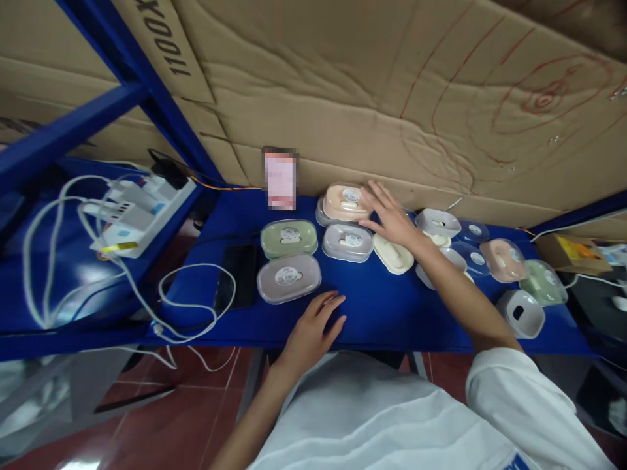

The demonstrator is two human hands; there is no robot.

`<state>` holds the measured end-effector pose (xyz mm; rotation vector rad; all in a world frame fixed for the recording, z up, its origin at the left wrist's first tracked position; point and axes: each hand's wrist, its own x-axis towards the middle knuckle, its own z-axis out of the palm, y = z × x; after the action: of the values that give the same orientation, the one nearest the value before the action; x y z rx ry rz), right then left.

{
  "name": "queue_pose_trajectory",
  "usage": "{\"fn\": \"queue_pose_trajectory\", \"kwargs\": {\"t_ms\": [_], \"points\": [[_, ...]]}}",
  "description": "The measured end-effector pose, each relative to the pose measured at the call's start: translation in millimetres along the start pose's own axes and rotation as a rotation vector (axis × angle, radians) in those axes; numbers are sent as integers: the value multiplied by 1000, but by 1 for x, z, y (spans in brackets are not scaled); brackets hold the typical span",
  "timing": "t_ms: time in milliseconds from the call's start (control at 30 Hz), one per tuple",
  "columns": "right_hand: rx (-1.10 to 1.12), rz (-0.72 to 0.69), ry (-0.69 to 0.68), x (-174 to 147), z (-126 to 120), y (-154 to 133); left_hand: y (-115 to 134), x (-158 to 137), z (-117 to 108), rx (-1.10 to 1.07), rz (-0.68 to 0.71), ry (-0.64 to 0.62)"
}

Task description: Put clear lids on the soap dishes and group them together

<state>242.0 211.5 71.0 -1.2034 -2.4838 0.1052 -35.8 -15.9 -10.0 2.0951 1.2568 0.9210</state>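
My right hand (pixel 389 215) reaches to the back of the table with its fingers stretched out. Its fingertips are at the right edge of a pink oval box (pixel 337 203) with a clear lid and round sticker; I cannot tell if they touch it. That box sits on another clear-lidded one, mostly hidden. Just in front is a pale grey lidded box (pixel 360 243). A cream oval piece (pixel 392 254) lies below my right wrist. My left hand (pixel 313 329) rests open near the table's front, close to a grey lidded box (pixel 289 279). Behind that stands a green lidded box (pixel 279 239).
More parts stand right: a grey shell (pixel 438 222), clear lids (pixel 473 258), a pink box (pixel 504 260), a green box (pixel 543 282) and a grey base (pixel 524 313). Left are a dark phone (pixel 238 275), white cables (pixel 215 313) and a power strip (pixel 147 215). Cardboard (pixel 313 78) walls the back.
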Motion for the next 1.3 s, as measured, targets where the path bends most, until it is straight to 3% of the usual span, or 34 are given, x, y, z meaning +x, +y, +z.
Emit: {"fn": "queue_pose_trajectory", "kwargs": {"t_ms": [100, 233, 333, 433, 533, 667, 833, 933, 1067, 1200, 1300], "points": [[-135, 175, 75, -57, -14, -29, -2, 1, -1, 32, 54, -29], [-260, 359, -16, -139, 5, -82, 3, 11, -3, 39, 103, -80], [-169, 396, -19, -183, 22, -117, 11, 27, -1, 92, 173, -145], [50, 368, -32, -207, 14, -131, 16, 42, 8, 204, 282, -209], [194, 276, -71, -211, -10, -119, 15, 49, 17, 290, 345, -255], [-3, 282, -3, -181, -31, -78, 14, 46, 24, 327, 351, -282], [-322, 381, -69, -111, -16, -17, 25, 36, 24, 345, 346, -268], [-334, 401, -156, -88, -1, 4, 29, 32, 23, 353, 345, -265], [-239, 370, -140, -108, 0, -4, 31, 37, 27, 350, 328, -242], [16, 373, 152, -159, -23, -45, 32, 54, 37, 353, 362, -261], [190, 431, 242, -180, -39, -65, 37, 65, 45, 354, 407, -290]]}}
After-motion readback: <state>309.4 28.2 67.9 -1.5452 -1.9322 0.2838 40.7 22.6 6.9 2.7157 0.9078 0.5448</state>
